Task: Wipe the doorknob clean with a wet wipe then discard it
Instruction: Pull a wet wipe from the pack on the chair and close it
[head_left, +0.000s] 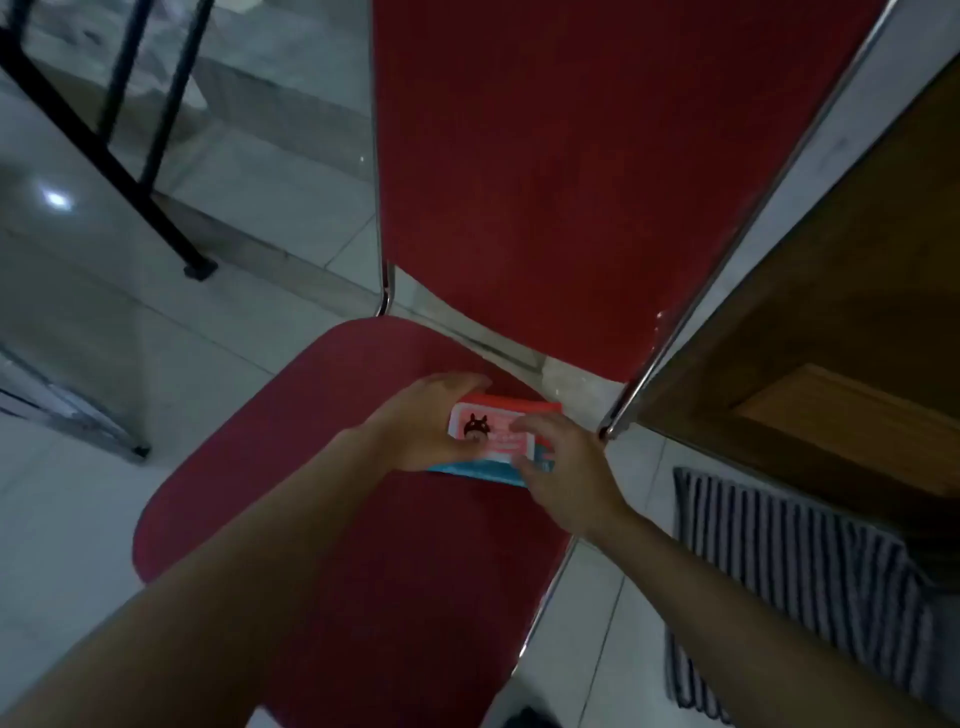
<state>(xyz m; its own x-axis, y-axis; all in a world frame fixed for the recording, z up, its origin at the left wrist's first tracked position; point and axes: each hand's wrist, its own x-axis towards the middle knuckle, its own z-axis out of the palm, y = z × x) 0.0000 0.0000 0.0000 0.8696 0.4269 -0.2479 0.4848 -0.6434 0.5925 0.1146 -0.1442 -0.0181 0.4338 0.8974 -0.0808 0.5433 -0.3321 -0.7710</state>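
Observation:
A pack of wet wipes (500, 437), pink and white on top with a dark cartoon figure and a blue lower edge, lies on the seat of a red chair (332, 499). My left hand (421, 423) grips the pack's left end, thumb on the label. My right hand (563, 465) rests on the pack's right side, fingertips on the label flap. The doorknob is out of view. No loose wipe shows.
The chair's red backrest (571, 171) with chrome tubes rises behind the seat. A wooden door (841, 332) stands at the right, with a striped mat (795, 587) on the tiled floor below it. A black metal frame (135, 156) stands at the left.

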